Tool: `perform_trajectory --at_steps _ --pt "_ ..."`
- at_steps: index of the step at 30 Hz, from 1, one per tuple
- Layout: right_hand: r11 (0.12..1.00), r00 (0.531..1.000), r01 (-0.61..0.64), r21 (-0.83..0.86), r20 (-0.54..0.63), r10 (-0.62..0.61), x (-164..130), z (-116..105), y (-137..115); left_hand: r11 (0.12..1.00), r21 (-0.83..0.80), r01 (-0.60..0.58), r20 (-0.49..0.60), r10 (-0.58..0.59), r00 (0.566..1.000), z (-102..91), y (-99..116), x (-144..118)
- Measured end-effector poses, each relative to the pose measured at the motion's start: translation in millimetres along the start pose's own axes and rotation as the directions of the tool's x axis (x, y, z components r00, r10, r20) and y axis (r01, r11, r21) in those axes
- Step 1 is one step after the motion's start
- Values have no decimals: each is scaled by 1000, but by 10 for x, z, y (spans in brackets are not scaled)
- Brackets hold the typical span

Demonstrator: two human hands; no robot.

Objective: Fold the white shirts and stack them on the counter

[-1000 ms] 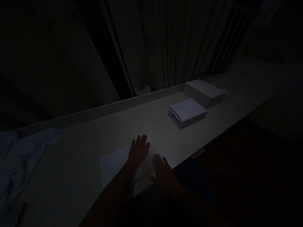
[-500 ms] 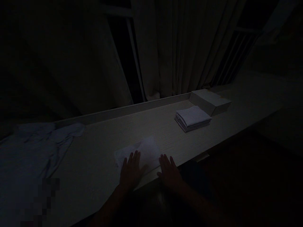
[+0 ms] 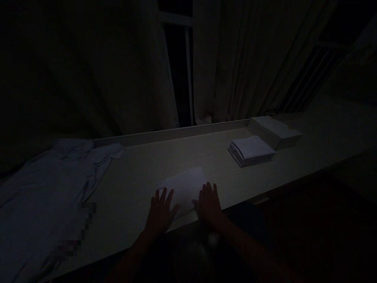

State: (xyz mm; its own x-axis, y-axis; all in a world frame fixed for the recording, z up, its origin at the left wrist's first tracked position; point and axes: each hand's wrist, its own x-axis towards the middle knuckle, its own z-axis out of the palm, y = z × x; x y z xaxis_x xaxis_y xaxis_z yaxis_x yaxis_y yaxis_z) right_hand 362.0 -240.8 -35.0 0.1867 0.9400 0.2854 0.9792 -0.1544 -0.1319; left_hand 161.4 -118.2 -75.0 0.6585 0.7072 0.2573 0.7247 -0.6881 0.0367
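Observation:
A folded white cloth (image 3: pixel 187 188) lies flat near the front edge of the pale table (image 3: pixel 141 165). My left hand (image 3: pixel 160 210) rests on its left side with the fingers spread. At the cloth's right edge lies my right hand (image 3: pixel 209 202), its fingers stretched forward and the thumb out to the left. Farther right, a neat stack of folded white cloths (image 3: pixel 253 149) stands on the table. The scene is very dark, so fine detail of the cloth is hard to make out.
Behind the stack is a low pale box (image 3: pixel 275 131). A heap of loose white cloth (image 3: pixel 59 188) covers the table's left end. A raised ledge (image 3: pixel 176 134) runs along the back, with hanging curtains (image 3: pixel 224 70) behind it.
The view has turned a little left, so the table's things appear shifted right. The cloth's folded top now looks flatter and squarer. Both hands stay at its sides.

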Motion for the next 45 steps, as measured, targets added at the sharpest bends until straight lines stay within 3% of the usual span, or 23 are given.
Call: perform_trajectory --at_steps 3,6,12,15,20,25,31,34,38,42,45 --pt "991 992 125 52 -33 -124 74 175 -340 1000 -6 5 -1 -5 1000 21 -17 -3" --pt "989 991 129 70 -32 -127 11 327 -360 1000 -14 7 -4 -7 1000 41 -32 -10" --pt "995 995 -97 -39 -33 95 -218 308 447 1000 -23 4 4 -3 1000 0 -26 -14" --pt "996 996 -81 -44 -35 79 -221 217 630 1000 -24 7 -1 -7 1000 -9 -21 -4" --pt "996 997 55 70 -56 -51 145 95 336 999 -30 15 13 -14 1000 -14 -12 0" --pt "990 992 108 96 47 -113 515 165 88 999 -36 40 25 -40 999 -25 -11 -10" --pt "995 995 88 57 50 -91 511 290 114 979 -68 191 74 -186 980 78 -62 246" --pt "995 994 93 44 62 -95 514 314 120 947 -82 311 39 -309 950 159 -89 427" --pt "994 992 103 33 71 -105 530 316 105 931 -91 354 -8 -356 934 150 -91 549" --pt "994 991 110 27 78 -112 522 319 89 932 -71 357 -80 -362 929 8 7 364" --pt "993 990 117 24 82 -118 535 334 106 977 -52 207 -113 -212 971 -9 166 -55"
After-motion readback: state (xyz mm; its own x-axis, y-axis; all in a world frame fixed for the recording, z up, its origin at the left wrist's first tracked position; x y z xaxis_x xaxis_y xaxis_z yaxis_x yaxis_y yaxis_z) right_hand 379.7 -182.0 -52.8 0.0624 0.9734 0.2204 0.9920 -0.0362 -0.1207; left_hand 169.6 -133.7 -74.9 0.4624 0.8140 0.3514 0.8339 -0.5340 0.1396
